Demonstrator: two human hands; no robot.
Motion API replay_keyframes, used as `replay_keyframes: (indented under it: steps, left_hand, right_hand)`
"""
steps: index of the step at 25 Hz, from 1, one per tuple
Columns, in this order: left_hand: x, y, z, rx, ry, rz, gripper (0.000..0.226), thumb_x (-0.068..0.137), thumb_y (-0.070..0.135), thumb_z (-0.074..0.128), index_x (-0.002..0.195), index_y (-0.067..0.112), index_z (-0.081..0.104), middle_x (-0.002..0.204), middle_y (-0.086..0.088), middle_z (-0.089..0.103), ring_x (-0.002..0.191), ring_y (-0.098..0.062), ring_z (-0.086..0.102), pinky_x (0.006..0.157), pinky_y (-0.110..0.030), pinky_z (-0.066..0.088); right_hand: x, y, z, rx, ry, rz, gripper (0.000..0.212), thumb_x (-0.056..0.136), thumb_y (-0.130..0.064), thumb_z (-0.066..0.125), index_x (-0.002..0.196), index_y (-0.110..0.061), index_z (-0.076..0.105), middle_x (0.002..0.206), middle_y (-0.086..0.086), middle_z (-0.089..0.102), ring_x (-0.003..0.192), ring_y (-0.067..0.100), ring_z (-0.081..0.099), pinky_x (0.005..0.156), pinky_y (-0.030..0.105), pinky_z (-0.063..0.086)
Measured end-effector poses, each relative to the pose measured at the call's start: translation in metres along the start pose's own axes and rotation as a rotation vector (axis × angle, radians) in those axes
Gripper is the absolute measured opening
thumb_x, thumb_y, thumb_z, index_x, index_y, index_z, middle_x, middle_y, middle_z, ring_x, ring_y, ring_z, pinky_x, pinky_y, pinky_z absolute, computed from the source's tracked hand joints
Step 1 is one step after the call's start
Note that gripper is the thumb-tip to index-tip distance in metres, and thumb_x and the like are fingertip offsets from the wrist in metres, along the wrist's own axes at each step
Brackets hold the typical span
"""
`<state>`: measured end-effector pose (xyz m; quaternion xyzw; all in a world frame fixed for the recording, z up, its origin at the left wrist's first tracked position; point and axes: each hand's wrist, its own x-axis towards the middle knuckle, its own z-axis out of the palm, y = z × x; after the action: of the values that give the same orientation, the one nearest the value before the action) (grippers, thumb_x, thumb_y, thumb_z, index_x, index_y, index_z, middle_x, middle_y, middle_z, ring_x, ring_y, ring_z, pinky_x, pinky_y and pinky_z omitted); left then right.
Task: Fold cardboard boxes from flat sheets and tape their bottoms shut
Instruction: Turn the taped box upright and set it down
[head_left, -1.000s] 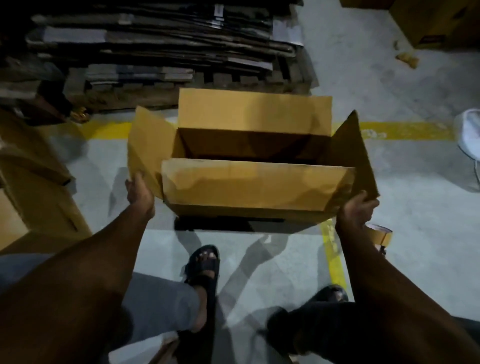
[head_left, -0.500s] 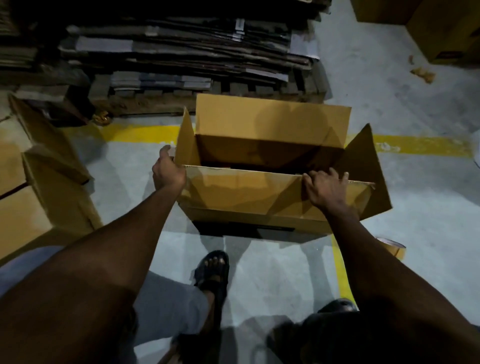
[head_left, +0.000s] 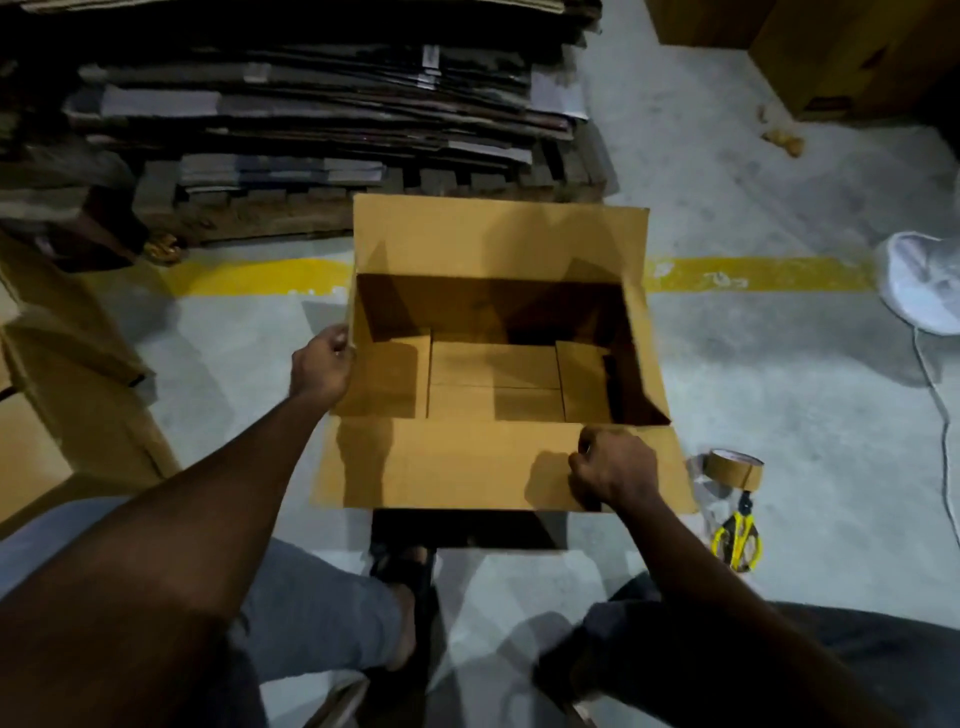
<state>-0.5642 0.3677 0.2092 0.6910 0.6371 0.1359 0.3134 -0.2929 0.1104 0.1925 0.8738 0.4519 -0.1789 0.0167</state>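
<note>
**Desk:** Where is the box, and what have your hands got?

**Me:** The open brown cardboard box stands mouth-up on the grey concrete floor, straight ahead of me. My left hand is curled round the top edge of the box's left wall. My right hand is closed on the near long flap, pinching its inner edge towards the box's right end.

**Desk:** Which way does it run?

**Me:** Its long axis lies left to right across me, so I have one hand at each end. Inside, the four bottom flaps are folded in, and their middle seam follows that same axis. I cannot tell from above whether the seam has any tape on it.

**Desk:** And the tape?

**Me:** A brown roll of packing tape lies on the floor just beside the box's near right corner. A pair of yellow-handled scissors lies just beside the roll, on my side of it. Both are off the box's right end, so my right hand is the nearer one. I reckon the box has to roll over about its long axis to bring the seam up. Then the right hand goes for the roll while the left steadies the box.
</note>
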Motion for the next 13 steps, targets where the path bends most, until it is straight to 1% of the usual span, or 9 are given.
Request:
replay_keyframes:
  steps: [1,3,5,6,8,9,11,12,13]
  left_hand:
    - [-0.006,0.004,0.004,0.023,-0.072,0.043,0.037,0.097,0.017,0.05,0.133,0.018,0.055,0.123,-0.014,0.065,0.11,-0.034,0.06,0.096,-0.04,0.049]
    - [-0.014,0.01,0.012,0.138,-0.19,0.138,0.041,0.095,0.016,0.053,0.136,0.016,0.052,0.123,-0.016,0.063,0.112,-0.035,0.059,0.094,-0.04,0.047]
    - [-0.015,0.003,0.021,0.283,-0.314,0.211,0.047,0.096,0.019,0.053,0.141,0.013,0.044,0.13,-0.018,0.058,0.117,-0.037,0.054,0.095,-0.042,0.044]
    - [-0.013,-0.005,0.025,0.342,-0.378,0.222,0.05,0.097,0.023,0.052,0.144,0.013,0.039,0.134,-0.018,0.054,0.121,-0.038,0.052,0.097,-0.044,0.043]
    - [-0.008,-0.022,0.03,0.444,-0.495,0.189,0.056,0.097,0.029,0.05,0.147,0.015,0.031,0.14,-0.019,0.049,0.124,-0.038,0.048,0.099,-0.045,0.043]
    - [-0.007,-0.03,0.034,0.49,-0.554,0.171,0.058,0.097,0.032,0.049,0.148,0.016,0.029,0.141,-0.019,0.047,0.126,-0.038,0.047,0.1,-0.045,0.043]
    - [-0.003,-0.042,0.043,0.545,-0.653,0.143,0.057,0.095,0.037,0.048,0.147,0.018,0.03,0.143,-0.016,0.045,0.127,-0.038,0.045,0.102,-0.049,0.042]
    - [0.0,-0.049,0.048,0.571,-0.684,0.139,0.056,0.095,0.038,0.047,0.145,0.02,0.032,0.144,-0.014,0.044,0.127,-0.038,0.044,0.102,-0.051,0.041]
    - [0.003,-0.054,0.051,0.59,-0.686,0.152,0.054,0.094,0.04,0.046,0.143,0.021,0.034,0.145,-0.012,0.041,0.128,-0.038,0.042,0.103,-0.053,0.039]
  right_hand:
    - [-0.009,0.006,0.009,0.013,0.04,0.006,0.025,0.082,-0.035,0.056,0.1,-0.019,0.065,0.099,0.007,0.067,0.091,0.03,0.061,0.069,0.034,0.049]
    - [-0.01,0.014,0.016,0.063,0.23,0.011,0.028,0.078,-0.026,0.058,0.103,-0.014,0.062,0.108,0.012,0.059,0.097,0.035,0.056,0.069,0.039,0.049]
    - [0.01,0.02,0.009,0.157,0.396,0.121,0.04,0.079,-0.025,0.062,0.116,-0.011,0.058,0.119,0.018,0.053,0.105,0.04,0.052,0.077,0.045,0.049]
    - [0.02,0.024,0.003,0.209,0.366,0.182,0.048,0.084,-0.029,0.062,0.127,-0.011,0.052,0.13,0.019,0.049,0.115,0.041,0.049,0.087,0.048,0.047]
    - [0.042,0.037,0.005,0.213,0.146,0.236,0.057,0.094,-0.043,0.05,0.143,-0.017,0.037,0.151,0.015,0.033,0.135,0.04,0.032,0.103,0.056,0.034]
    - [0.051,0.045,0.012,0.145,0.027,0.218,0.057,0.097,-0.049,0.042,0.146,-0.021,0.033,0.156,0.009,0.028,0.14,0.039,0.025,0.106,0.06,0.026]
    - [0.061,0.058,0.027,0.037,-0.172,0.171,0.054,0.097,-0.056,0.03,0.143,-0.027,0.035,0.155,0.0,0.027,0.142,0.039,0.019,0.105,0.068,0.018]
    - [0.063,0.061,0.034,0.033,-0.226,0.167,0.053,0.097,-0.057,0.027,0.139,-0.028,0.039,0.153,-0.001,0.029,0.141,0.04,0.02,0.104,0.072,0.017]
    - [0.064,0.062,0.039,0.053,-0.226,0.189,0.051,0.097,-0.056,0.027,0.136,-0.028,0.043,0.151,0.0,0.03,0.139,0.041,0.022,0.103,0.073,0.017]
